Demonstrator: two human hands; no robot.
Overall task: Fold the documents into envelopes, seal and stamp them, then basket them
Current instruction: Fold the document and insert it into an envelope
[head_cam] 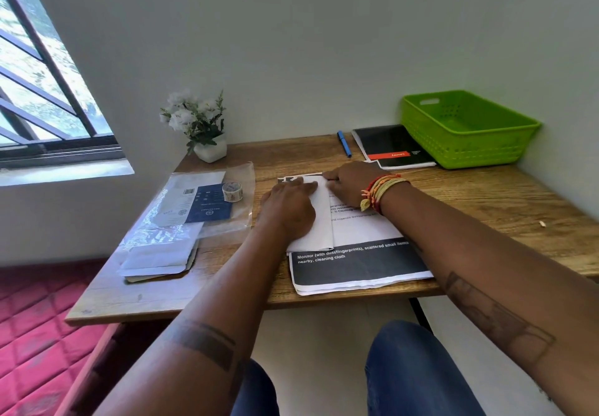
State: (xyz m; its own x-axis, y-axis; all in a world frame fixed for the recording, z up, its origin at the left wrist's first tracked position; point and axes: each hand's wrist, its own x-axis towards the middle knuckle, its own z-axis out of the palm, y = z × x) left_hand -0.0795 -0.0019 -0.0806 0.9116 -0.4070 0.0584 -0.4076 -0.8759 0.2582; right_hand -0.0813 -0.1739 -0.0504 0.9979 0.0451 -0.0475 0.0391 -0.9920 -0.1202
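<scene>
Both hands lie flat on a sheet of paper (319, 221) that is folded over lengthwise on the wooden table (486, 201). The left hand (290, 203) presses palm-down on the folded flap, fingers straight and close together, pointing away from the person. The right hand (348, 184) rests on the far edge of the same sheet, fingers extended and slightly bent, holding nothing; its wrist carries red and yellow thread bands (381, 190).

The folded sheet lies on top of a stack of printed documents (359, 268), whose near part shows a black band with white text.

To the left, a clear plastic sleeve (181, 211) holds white envelopes and a blue card. A roll of tape (232, 191) stands on the sleeve. More envelopes (155, 261) lie at its near end.

At the far right corner stands a green basket (466, 130). Just beside it lies a black notebook (393, 146), with a blue pen (344, 143) to its left. A small potted plant (199, 124) stands at the far left corner.
</scene>
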